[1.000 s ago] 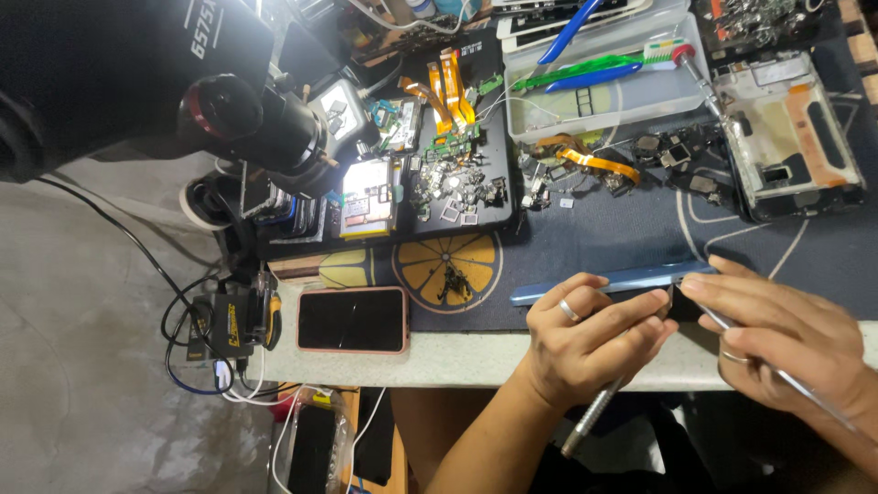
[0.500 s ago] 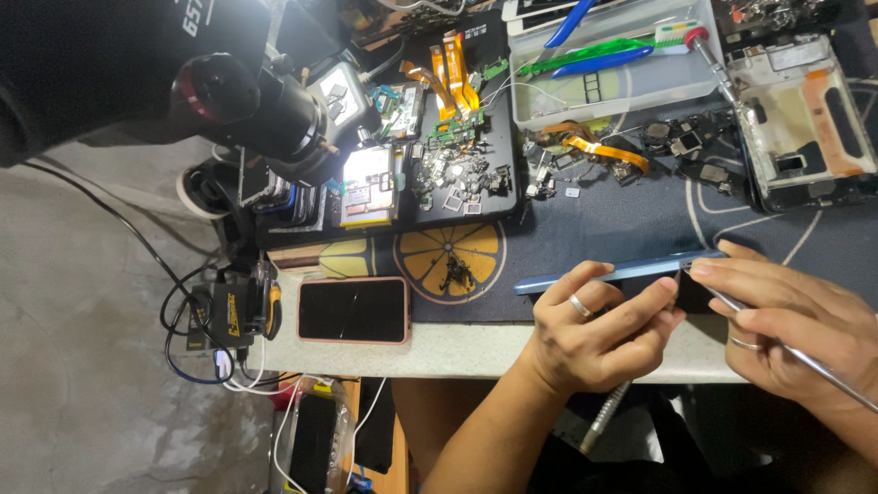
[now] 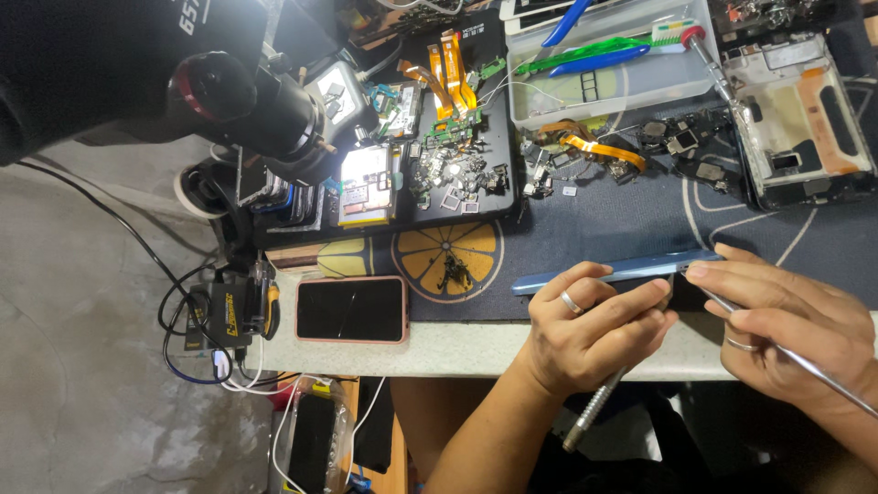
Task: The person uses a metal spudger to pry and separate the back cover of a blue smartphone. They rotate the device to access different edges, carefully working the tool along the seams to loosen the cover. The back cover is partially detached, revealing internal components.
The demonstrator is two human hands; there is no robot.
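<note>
- Left hand (image 3: 585,334) is curled around a blue phone (image 3: 613,272) that's held edge-up over the front edge of the worktop (image 3: 476,349), thumb and fingers pinching it. There's also a silver knurled tool (image 3: 594,412) tucked in that same hand, its handle poking down past the table edge.
- Right hand (image 3: 786,334) is closed in a pen-style grip on thin metal tweezers (image 3: 777,348), tip right at the phone's right end.
- All of this sits on a dark blue mat (image 3: 622,220) near the front right of the worktop.
- A pink-cased phone (image 3: 351,309) lies flat, screen up, near the front edge, well left of the hands.
- Black tray of small parts (image 3: 457,165) sits further back, with a clear plastic box (image 3: 604,73) of tools at the back edge.
- Gutted phone frame (image 3: 796,119) is in the back right corner.
- Microscope (image 3: 247,101) looms over the back left.
</note>
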